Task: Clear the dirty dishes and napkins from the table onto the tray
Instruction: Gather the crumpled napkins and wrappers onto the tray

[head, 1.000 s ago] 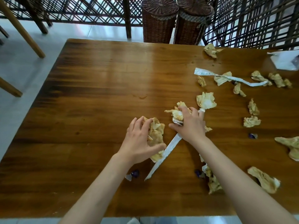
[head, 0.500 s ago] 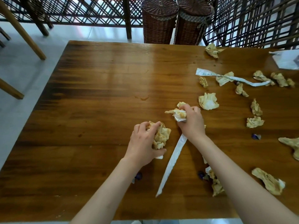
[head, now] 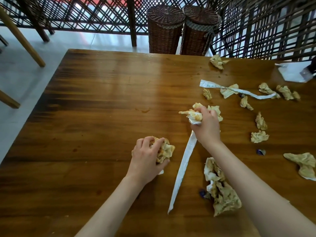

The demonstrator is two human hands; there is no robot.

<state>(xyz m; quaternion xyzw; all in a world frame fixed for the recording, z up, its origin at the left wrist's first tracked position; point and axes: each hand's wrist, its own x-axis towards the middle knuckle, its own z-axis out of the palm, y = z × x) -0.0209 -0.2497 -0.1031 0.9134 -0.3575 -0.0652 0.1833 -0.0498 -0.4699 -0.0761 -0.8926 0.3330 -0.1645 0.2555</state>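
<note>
My left hand (head: 145, 158) is closed around a wad of stained, crumpled napkins (head: 165, 149) near the middle of the wooden table (head: 95, 103). My right hand (head: 207, 127) grips another crumpled napkin bunch (head: 193, 114) together with a long white paper wrapper (head: 183, 170) that hangs down toward the table's near edge. Several more soiled napkins lie on the right half, among them a pile (head: 220, 189) under my right forearm and a larger one (head: 303, 164) at the far right. No tray or dishes are in view.
A second white wrapper strip (head: 237, 90) lies at the back right among napkin scraps. A white paper item (head: 292, 73) sits at the far right corner. Small purple foil bits (head: 260, 151) lie on the table. Two wicker baskets (head: 181, 28) stand beyond the far edge.
My right hand has lifted its napkin bunch and the wrapper and moved away from me. My left hand has squeezed its napkins into a tighter wad.
</note>
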